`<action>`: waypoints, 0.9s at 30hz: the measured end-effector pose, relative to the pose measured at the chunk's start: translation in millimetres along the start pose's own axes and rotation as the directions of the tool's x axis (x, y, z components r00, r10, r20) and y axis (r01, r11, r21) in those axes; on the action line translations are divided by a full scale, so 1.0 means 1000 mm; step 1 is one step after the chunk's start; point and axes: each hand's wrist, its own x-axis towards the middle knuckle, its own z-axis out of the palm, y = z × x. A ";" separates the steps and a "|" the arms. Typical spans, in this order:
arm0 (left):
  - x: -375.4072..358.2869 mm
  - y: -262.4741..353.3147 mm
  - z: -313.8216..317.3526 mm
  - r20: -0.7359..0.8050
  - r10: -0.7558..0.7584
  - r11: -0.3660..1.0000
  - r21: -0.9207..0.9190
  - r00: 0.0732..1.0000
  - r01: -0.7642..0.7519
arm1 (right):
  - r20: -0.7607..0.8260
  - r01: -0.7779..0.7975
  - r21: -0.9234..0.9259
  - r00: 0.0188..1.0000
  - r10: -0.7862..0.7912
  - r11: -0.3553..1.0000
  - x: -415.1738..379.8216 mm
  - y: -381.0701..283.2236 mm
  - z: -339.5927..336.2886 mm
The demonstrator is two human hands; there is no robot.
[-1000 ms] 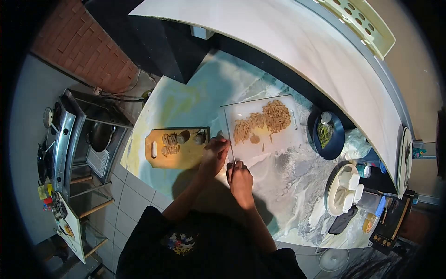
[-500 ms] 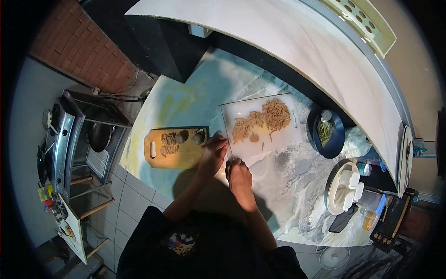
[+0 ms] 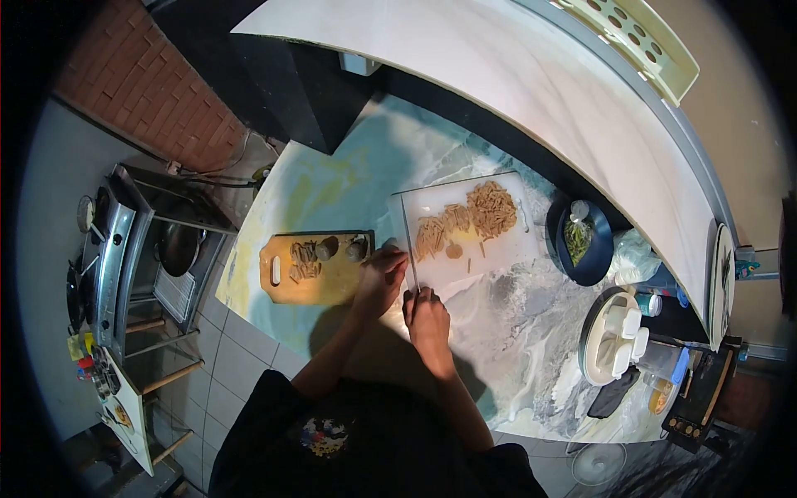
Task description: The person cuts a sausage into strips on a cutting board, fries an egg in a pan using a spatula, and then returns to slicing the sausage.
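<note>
My right hand (image 3: 427,319) is closed around the handle of a knife (image 3: 408,224), its long thin blade pointing away from me along the left edge of a white cutting board (image 3: 502,256). Close beside the blade, my left hand (image 3: 382,278) has its fingers pinched together; whatever they hold is too small to make out. Light-brown cut strips (image 3: 492,209) lie heaped on the white board, with smaller piles and a round slice (image 3: 454,250) nearer the blade. To the left, a wooden cutting board (image 3: 332,289) carries more strips (image 3: 305,261) and two dark roundish pieces (image 3: 326,247).
At the right stand a dark blue bowl (image 3: 605,253) with a bag of greens (image 3: 579,236), a plastic bag (image 3: 633,257) and a round tray (image 3: 589,349) with white containers. A stove (image 3: 123,241) is off to the left. A raised counter (image 3: 498,75) borders the far side.
The whole view has shifted down slightly. Both hands and the knife keep nearly the same place beside the white board.
</note>
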 end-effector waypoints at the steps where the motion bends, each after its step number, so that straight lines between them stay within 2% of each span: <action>1: 0.001 -0.002 0.001 -0.002 0.002 1.000 0.000 1.000 -0.002 | -0.003 0.004 -0.005 1.000 -0.004 1.000 0.000 0.000 0.000; 4: 0.001 -0.005 0.004 -0.010 0.003 1.000 -0.029 1.000 -0.003 | 0.052 0.017 -0.075 0.999 -0.013 0.997 0.000 -0.002 -0.004; 6: 0.000 -0.004 0.007 -0.021 -0.108 0.975 -0.200 0.994 0.102 | 0.032 0.024 -0.044 0.999 -0.023 0.999 0.000 -0.002 -0.004; 11: -0.001 -0.005 0.008 -0.012 -0.214 0.937 -0.287 0.977 0.201 | 0.013 0.024 -0.015 1.000 -0.024 1.000 0.001 -0.001 -0.002; 12: -0.001 -0.005 0.009 -0.008 -0.242 0.917 -0.328 0.970 0.226 | 0.066 -0.003 -0.051 0.998 0.006 0.999 0.001 -0.002 -0.004; 13: -0.002 -0.007 0.009 -0.008 -0.243 0.917 -0.327 0.970 0.227 | 0.117 -0.028 -0.088 0.992 0.038 0.996 0.001 -0.003 -0.005; 17: -0.001 -0.007 0.007 -0.012 -0.225 0.921 -0.329 0.974 0.209 | 0.150 -0.033 -0.081 0.988 0.045 0.996 0.003 0.003 -0.004; 19: -0.001 -0.006 0.007 0.001 -0.244 0.911 -0.343 0.970 0.229 | 0.108 0.033 -0.056 0.994 -0.026 0.998 0.005 0.005 -0.004; 27: -0.002 -0.005 0.007 0.031 -0.259 0.885 -0.393 0.966 0.250 | 0.004 0.011 -0.005 1.000 -0.011 1.000 0.002 0.001 -0.001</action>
